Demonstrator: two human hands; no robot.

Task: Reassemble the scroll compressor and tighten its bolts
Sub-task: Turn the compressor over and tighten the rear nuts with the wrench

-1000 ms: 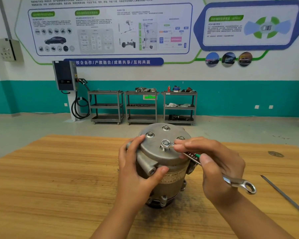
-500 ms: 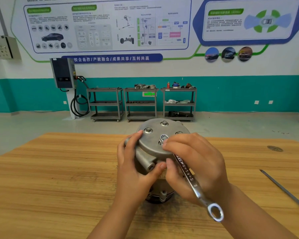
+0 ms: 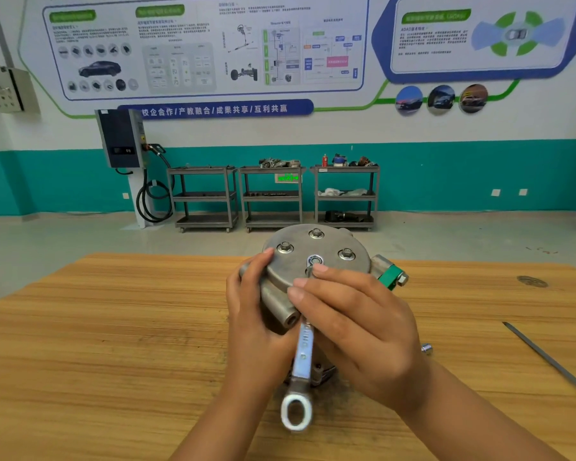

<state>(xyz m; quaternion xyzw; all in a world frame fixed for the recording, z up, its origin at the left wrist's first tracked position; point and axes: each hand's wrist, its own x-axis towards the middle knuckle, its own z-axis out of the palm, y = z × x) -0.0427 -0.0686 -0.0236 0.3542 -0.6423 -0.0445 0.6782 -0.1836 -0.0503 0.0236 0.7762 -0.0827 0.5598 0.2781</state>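
Compressor standing on the table, left hand gripping its left side, right hand holding the wrench before it, wrench running from a top bolt toward the viewer, rod lying well apart at right, three carts standing behind.

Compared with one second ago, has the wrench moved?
Yes. Judged against the compressor, the wrench swung clockwise: its free ring end pointed right, toward the metal rod, and now points toward the person.
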